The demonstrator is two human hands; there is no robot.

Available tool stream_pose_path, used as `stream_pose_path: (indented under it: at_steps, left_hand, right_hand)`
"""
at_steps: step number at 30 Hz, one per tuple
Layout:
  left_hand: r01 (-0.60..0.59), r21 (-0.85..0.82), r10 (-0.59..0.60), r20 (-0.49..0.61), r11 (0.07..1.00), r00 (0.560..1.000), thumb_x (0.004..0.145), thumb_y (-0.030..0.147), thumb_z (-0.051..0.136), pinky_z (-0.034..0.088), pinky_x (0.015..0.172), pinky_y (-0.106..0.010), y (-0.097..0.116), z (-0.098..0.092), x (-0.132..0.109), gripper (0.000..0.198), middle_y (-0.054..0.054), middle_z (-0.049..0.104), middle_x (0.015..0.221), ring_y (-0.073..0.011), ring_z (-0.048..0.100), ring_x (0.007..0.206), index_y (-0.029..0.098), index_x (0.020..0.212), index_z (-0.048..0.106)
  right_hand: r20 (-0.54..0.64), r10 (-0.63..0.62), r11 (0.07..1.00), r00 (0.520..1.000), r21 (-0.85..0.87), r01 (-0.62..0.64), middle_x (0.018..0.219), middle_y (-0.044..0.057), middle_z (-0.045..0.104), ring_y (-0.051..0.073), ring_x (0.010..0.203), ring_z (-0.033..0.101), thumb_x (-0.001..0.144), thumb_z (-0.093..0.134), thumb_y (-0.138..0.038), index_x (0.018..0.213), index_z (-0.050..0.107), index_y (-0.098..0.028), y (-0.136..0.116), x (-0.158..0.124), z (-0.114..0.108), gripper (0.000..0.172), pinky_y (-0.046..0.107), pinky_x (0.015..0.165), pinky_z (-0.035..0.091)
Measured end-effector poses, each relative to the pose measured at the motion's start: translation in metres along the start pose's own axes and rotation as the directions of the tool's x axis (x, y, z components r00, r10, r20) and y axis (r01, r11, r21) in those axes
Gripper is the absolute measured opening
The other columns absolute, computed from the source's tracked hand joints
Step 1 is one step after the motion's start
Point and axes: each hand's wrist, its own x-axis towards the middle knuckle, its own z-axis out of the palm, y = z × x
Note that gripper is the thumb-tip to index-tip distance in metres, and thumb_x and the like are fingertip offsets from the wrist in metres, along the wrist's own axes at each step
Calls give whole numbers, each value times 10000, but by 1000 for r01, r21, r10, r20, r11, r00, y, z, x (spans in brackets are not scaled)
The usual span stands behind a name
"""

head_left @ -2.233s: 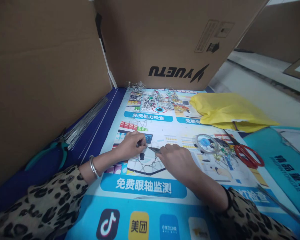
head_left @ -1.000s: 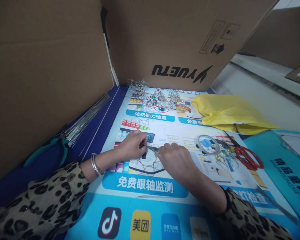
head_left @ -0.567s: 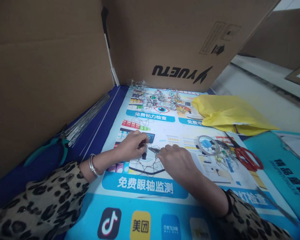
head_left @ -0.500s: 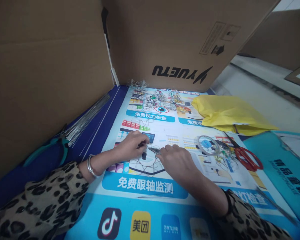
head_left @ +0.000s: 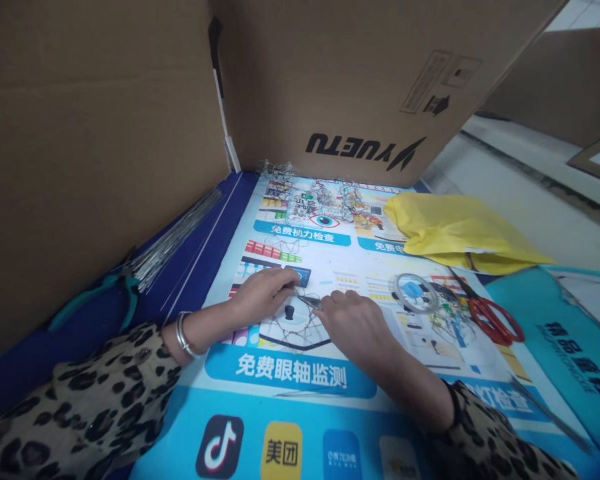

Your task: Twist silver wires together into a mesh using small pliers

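My left hand [head_left: 266,293] is closed in a pinch on a thin wire, just left of the middle of the sheet. From the right, my right hand [head_left: 357,327] is wrapped round needle-nose pliers [head_left: 309,301], whose handles are hidden in the palm. Their dark tapered tips point left and meet the wire close to my left fingertips. A loop of thin twisted wire [head_left: 300,333] hangs from there and lies over the printed sheet [head_left: 325,263] below both hands.
Cardboard panels [head_left: 300,80] stand behind and to the left. Straight wires [head_left: 175,233] and teal-handled pliers [head_left: 93,303] lie left. Wire tangles [head_left: 330,197] are at the back. A tape roll [head_left: 415,293], red-handled scissors [head_left: 495,320] and a yellow bag [head_left: 460,230] lie right.
The fingers of my left hand have drawn closer together and turned slightly at the plier tips. My right hand and the pliers stay almost in place.
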Motion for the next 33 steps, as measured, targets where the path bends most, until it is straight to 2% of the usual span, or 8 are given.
stream_pose_path:
  at_steps: [3, 16, 33]
  left_hand:
    - [38, -1, -38, -12, 999, 999, 837, 150, 450, 392, 647, -253, 2, 0, -1, 100, 1, 594, 819, -146, 546, 741, 200, 893, 514]
    - [-55, 27, 56, -45, 998, 997, 805, 102, 403, 397, 653, -255, 5, 4, -5, 155, -2, 582, 796, -140, 536, 731, 204, 861, 506]
    - [-1, -16, 1, -11, 1000, 1000, 770, 69, 410, 335, 580, -233, 6, 5, -4, 168, 23, 572, 748, -115, 508, 647, 211, 822, 483]
  right_hand:
    - [4, 4, 1000, 1000, 0, -4, 746, 50, 610, 190, 701, 536, 878, 458, -334, 794, 609, -170, 0, 0, 1, 238, 280, 533, 236]
    - [-4, 15, 1000, 1000, -2, -15, 754, 54, 614, 176, 704, 549, 886, 438, -341, 801, 607, -170, 0, -2, 1, 254, 260, 538, 254]
    - [17, 43, 999, 999, 4, -43, 749, 52, 616, 177, 696, 563, 876, 451, -363, 799, 590, -172, 2, -3, -1, 249, 260, 523, 251]
